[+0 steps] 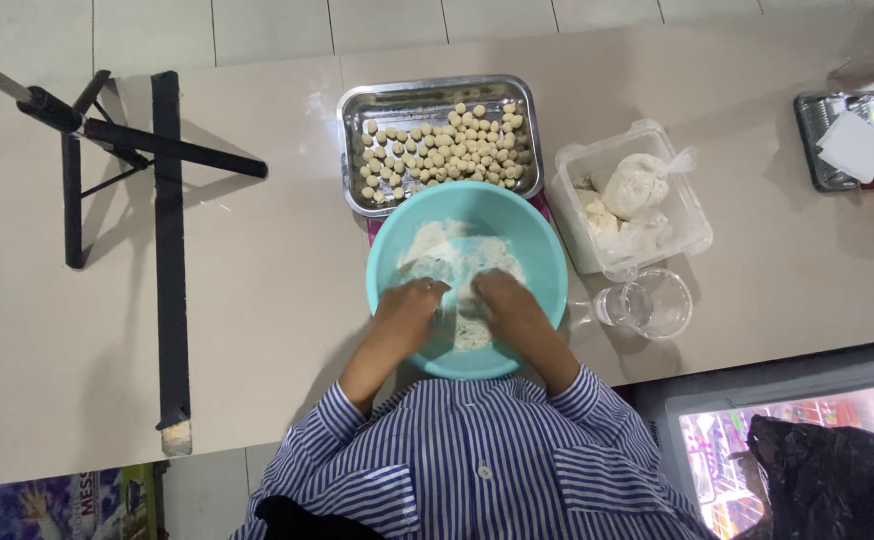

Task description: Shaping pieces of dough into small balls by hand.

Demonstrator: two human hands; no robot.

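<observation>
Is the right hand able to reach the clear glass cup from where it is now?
Probably yes. The right hand is in the teal bowl, and the glass cup stands just right of it, with nothing between.

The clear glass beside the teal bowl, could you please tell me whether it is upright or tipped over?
Upright. The glass stands on the table with its round mouth facing up at the camera. Whether it holds any liquid, I cannot tell.
</observation>
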